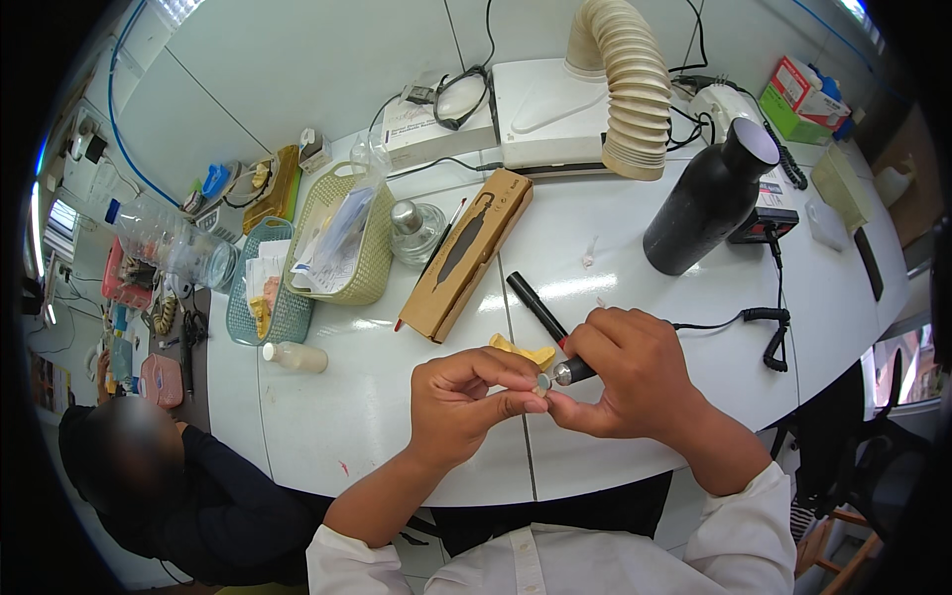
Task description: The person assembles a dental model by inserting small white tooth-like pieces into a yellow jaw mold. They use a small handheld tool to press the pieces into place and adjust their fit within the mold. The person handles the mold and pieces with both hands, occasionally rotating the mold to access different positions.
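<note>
The work looks under way: the left hand (461,402) pinches a small pale piece (540,392) between thumb and forefinger, while the right hand (630,369) has its fingers curled round a black handpiece (581,370), its silver end pointing left toward the piece. Held above the near part of the white table (397,397), the piece is apart from the yellow cast (524,353) on the far side, so the handling seems unfinished. It is too small to tell how much of its surface is done or left.

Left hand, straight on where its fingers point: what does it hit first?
Probably the right hand, thumb side; the black handheld tool sits close too. Depth leaves the gap unclear.
</note>
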A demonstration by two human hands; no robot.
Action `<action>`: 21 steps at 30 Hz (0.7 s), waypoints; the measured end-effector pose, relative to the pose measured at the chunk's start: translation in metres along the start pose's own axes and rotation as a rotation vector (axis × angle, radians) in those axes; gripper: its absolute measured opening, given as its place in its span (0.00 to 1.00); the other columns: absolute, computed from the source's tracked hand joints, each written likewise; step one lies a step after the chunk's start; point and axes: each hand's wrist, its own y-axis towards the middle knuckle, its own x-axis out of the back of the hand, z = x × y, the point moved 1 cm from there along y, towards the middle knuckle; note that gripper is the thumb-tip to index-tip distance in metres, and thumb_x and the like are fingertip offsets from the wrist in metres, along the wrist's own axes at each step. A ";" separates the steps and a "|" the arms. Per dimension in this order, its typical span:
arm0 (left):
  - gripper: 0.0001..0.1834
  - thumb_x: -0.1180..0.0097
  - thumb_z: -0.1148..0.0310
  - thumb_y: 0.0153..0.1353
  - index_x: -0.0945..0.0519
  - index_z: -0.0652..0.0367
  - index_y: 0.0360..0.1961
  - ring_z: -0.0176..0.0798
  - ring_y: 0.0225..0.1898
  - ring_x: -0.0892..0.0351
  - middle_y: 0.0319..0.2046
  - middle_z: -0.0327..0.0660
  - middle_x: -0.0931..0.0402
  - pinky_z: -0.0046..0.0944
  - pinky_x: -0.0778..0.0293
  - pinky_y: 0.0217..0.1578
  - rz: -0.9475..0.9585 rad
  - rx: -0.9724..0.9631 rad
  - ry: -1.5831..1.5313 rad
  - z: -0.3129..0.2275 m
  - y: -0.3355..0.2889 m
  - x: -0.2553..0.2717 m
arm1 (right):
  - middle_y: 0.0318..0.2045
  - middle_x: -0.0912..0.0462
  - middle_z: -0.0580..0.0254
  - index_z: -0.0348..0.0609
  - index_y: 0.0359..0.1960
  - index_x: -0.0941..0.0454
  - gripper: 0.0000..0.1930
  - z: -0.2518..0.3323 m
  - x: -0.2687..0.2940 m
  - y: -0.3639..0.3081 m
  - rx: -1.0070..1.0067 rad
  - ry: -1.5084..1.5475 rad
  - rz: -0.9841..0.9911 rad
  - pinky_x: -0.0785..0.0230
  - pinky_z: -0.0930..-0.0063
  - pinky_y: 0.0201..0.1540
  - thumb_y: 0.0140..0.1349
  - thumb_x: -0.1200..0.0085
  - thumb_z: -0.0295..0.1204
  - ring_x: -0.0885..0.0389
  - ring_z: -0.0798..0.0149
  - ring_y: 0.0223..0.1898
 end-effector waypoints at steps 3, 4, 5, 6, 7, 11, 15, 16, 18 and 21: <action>0.10 0.29 0.84 0.47 0.17 0.65 0.30 0.44 0.38 0.15 0.32 0.50 0.17 0.45 0.21 0.47 0.003 0.006 -0.015 0.000 0.000 0.000 | 0.19 0.32 0.64 0.45 0.24 0.27 0.21 0.000 0.001 0.000 0.011 0.005 0.020 0.40 0.68 0.24 0.49 0.35 0.49 0.29 0.61 0.20; 0.10 0.29 0.84 0.47 0.17 0.65 0.30 0.44 0.38 0.15 0.32 0.50 0.17 0.45 0.21 0.47 0.004 0.002 -0.017 0.000 0.001 -0.001 | 0.19 0.32 0.64 0.45 0.24 0.27 0.20 -0.001 0.001 -0.001 0.015 0.009 0.027 0.40 0.68 0.24 0.49 0.35 0.49 0.29 0.61 0.20; 0.10 0.29 0.84 0.47 0.17 0.65 0.30 0.44 0.38 0.15 0.32 0.50 0.17 0.45 0.21 0.47 0.005 -0.001 -0.019 -0.001 0.001 -0.002 | 0.19 0.32 0.65 0.46 0.24 0.27 0.20 -0.001 0.001 -0.001 0.019 0.013 0.033 0.40 0.68 0.24 0.49 0.35 0.48 0.30 0.61 0.20; 0.10 0.29 0.84 0.48 0.17 0.65 0.30 0.44 0.38 0.15 0.32 0.50 0.17 0.45 0.21 0.47 0.007 -0.004 -0.021 -0.002 0.001 -0.003 | 0.19 0.32 0.65 0.46 0.24 0.27 0.20 -0.001 0.001 -0.001 0.014 0.013 0.025 0.40 0.68 0.24 0.49 0.35 0.48 0.30 0.62 0.20; 0.09 0.29 0.84 0.48 0.17 0.65 0.30 0.44 0.38 0.15 0.32 0.50 0.17 0.46 0.21 0.47 0.008 -0.010 -0.009 -0.001 0.001 -0.002 | 0.19 0.32 0.65 0.46 0.24 0.27 0.20 0.000 0.001 0.000 0.008 0.013 0.017 0.40 0.68 0.24 0.49 0.35 0.48 0.30 0.62 0.20; 0.09 0.29 0.84 0.48 0.17 0.65 0.30 0.44 0.38 0.15 0.31 0.49 0.17 0.46 0.21 0.47 0.007 -0.024 0.002 -0.002 0.001 -0.003 | 0.19 0.32 0.65 0.46 0.24 0.27 0.20 -0.001 0.002 0.000 0.016 0.018 0.032 0.40 0.68 0.24 0.49 0.35 0.48 0.29 0.61 0.20; 0.10 0.28 0.84 0.47 0.17 0.64 0.30 0.43 0.38 0.15 0.31 0.49 0.17 0.46 0.20 0.47 -0.006 -0.018 -0.001 -0.001 0.000 -0.002 | 0.20 0.31 0.64 0.45 0.24 0.26 0.20 0.000 0.002 0.001 -0.002 0.011 -0.007 0.40 0.68 0.24 0.48 0.34 0.48 0.29 0.61 0.20; 0.10 0.28 0.84 0.47 0.17 0.64 0.30 0.43 0.38 0.15 0.31 0.49 0.17 0.46 0.20 0.47 -0.004 -0.021 -0.002 -0.001 0.000 -0.002 | 0.20 0.31 0.64 0.45 0.24 0.26 0.20 0.000 0.001 0.002 -0.012 0.021 -0.030 0.40 0.68 0.24 0.48 0.34 0.48 0.29 0.61 0.20; 0.10 0.29 0.84 0.47 0.17 0.64 0.30 0.43 0.38 0.15 0.31 0.49 0.17 0.46 0.20 0.47 0.000 -0.028 -0.003 -0.003 0.001 -0.002 | 0.20 0.31 0.64 0.45 0.24 0.26 0.20 0.000 0.001 0.002 -0.017 0.026 -0.050 0.40 0.68 0.24 0.47 0.33 0.48 0.29 0.61 0.20; 0.10 0.29 0.85 0.47 0.17 0.64 0.30 0.43 0.39 0.15 0.32 0.49 0.16 0.45 0.20 0.47 0.003 -0.028 -0.001 -0.004 0.001 -0.003 | 0.20 0.31 0.64 0.44 0.24 0.26 0.21 0.000 0.002 0.002 -0.001 0.008 -0.042 0.40 0.68 0.24 0.47 0.33 0.48 0.30 0.61 0.20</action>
